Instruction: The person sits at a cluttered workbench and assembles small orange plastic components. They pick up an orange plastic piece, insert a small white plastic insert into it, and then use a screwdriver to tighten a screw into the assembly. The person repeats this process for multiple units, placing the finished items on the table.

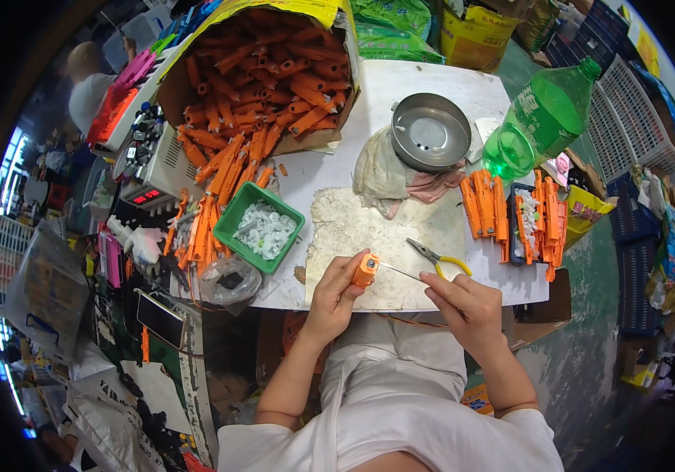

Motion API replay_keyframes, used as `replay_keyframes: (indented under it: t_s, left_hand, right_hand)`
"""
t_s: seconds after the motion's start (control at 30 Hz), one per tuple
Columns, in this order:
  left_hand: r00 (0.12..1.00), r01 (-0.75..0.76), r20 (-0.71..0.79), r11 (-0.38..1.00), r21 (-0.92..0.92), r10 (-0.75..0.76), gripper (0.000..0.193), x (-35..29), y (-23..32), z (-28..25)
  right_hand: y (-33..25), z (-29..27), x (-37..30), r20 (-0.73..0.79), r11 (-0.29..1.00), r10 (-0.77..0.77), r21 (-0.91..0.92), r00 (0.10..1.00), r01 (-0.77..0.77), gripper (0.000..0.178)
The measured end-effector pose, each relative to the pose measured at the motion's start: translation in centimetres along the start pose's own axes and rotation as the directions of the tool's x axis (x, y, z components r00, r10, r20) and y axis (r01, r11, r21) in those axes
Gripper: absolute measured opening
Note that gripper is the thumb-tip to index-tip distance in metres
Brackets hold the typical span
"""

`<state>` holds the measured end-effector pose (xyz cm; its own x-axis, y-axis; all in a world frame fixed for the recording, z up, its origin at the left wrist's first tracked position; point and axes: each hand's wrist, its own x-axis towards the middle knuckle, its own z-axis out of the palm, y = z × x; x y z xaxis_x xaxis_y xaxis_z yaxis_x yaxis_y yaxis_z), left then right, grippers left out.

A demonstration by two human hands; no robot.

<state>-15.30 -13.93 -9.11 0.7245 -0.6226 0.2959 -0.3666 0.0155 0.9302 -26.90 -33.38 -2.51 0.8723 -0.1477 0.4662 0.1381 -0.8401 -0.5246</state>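
Observation:
My left hand [331, 299] grips an orange plastic casing [367, 270] near the front edge of the table, its end with a small round opening turned up. From the right, my right hand [467, 304] pinches a slim metal tool [402, 272], whose tip meets or nearly meets that end. The tool's exact kind is unclear. Just beyond my right hand, yellow-handled pliers [438, 257] lie on a worn pale board [345, 216]. Left of the board stands a green tray [239, 252] of small translucent white pieces [263, 230].
A carton [318, 144] at the back left spills orange casings [274, 79] toward the tray. A metal bowl [432, 130] sits on a cloth [377, 169]. Beyond it is a green bottle [546, 110]. More orange casings [485, 204] lie at the table's right edge.

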Motion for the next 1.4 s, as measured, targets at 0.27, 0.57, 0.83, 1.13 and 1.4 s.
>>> replay_keyframes:
  t_s: [0.27, 0.57, 0.83, 1.13, 1.4]
  left_hand:
    - [0.998, -0.047, 0.041, 0.997, 0.063, 0.045, 0.051, 0.6, 0.5, -0.7]
    - [0.996, -0.073, 0.064, 0.992, 0.107, 0.066, 0.045, 0.7, 0.8, -0.9]
    - [0.984, -0.140, 0.147, 0.954, 0.263, 0.104, 0.051, 1.1, 2.0, -2.0]
    - [0.987, -0.065, 0.161, 0.969, 0.236, 0.027, 0.040, 0.5, 1.9, -2.7]
    - [0.989, 0.056, 0.128, 0.991, 0.120, -0.071, 0.035, 0.0, 0.9, -1.9]
  right_hand:
    - [0.1, 0.0, -0.3, -0.002, 0.990, 0.079, 0.120, 0.997, -0.078, 0.028]
    - [0.0, -0.4, -0.2, 0.037, 0.982, 0.112, 0.146, 0.993, -0.116, 0.027]
    - [0.5, 1.6, -1.7, -0.085, 0.995, -0.084, -0.053, 0.993, 0.079, 0.032]
    - [1.1, 1.9, -2.0, 0.653, 0.099, 0.468, 0.631, 0.596, -0.769, 0.022]
    - [-0.1, 1.5, -1.9, 0.125, 0.903, 0.203, 0.358, 0.971, -0.235, 0.024]
